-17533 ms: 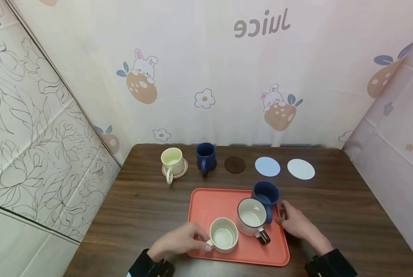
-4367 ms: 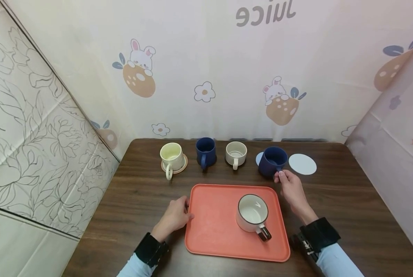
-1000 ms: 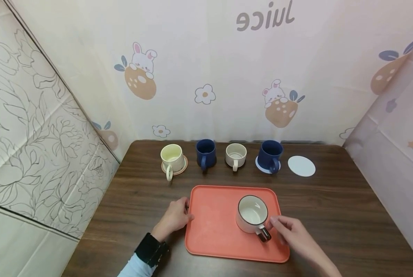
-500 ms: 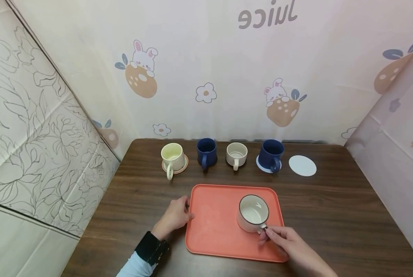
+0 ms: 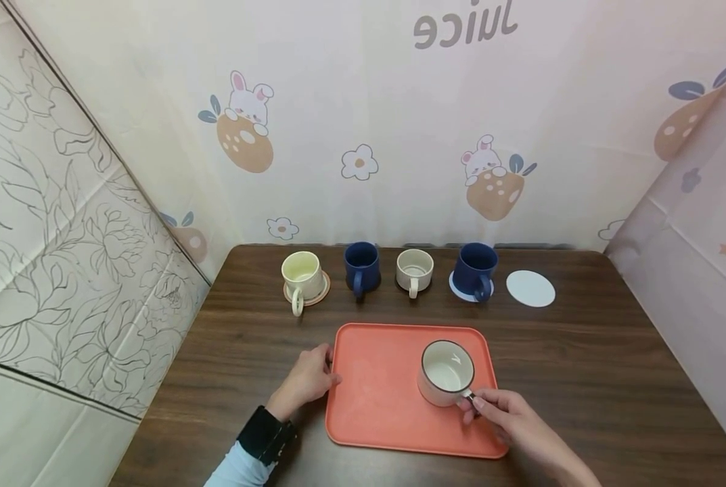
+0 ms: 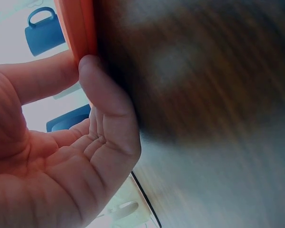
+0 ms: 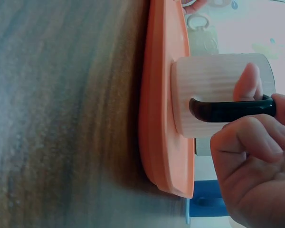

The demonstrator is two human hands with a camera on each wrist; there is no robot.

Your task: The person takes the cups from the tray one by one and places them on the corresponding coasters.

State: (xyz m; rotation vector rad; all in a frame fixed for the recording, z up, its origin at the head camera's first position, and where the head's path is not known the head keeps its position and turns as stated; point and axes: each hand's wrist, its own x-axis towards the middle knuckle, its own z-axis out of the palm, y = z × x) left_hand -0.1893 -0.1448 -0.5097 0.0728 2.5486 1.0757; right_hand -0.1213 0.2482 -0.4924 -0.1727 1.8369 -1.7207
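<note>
My right hand (image 5: 515,423) pinches the dark handle (image 7: 232,109) of a white mug with a black rim (image 5: 444,375). The mug stands upright on the right part of a coral-red tray (image 5: 375,406); its ribbed side shows in the right wrist view. At the tray's left edge, my left hand (image 5: 304,382) holds the rim between thumb and fingers, seen close up in the left wrist view as a hand (image 6: 99,128) against the coral edge (image 6: 78,28).
Along the back stand a pale yellow mug (image 5: 302,274), a dark blue mug (image 5: 363,264), a small cream cup (image 5: 415,269) and a second blue mug (image 5: 475,265), each on a coaster. A bare white round coaster (image 5: 530,289) lies at their right.
The cream cup and one blue mug have gone from the tray onto coasters. My right hand has come back from the blue mug and taken the white mug's handle. My left hand stays put lately.
</note>
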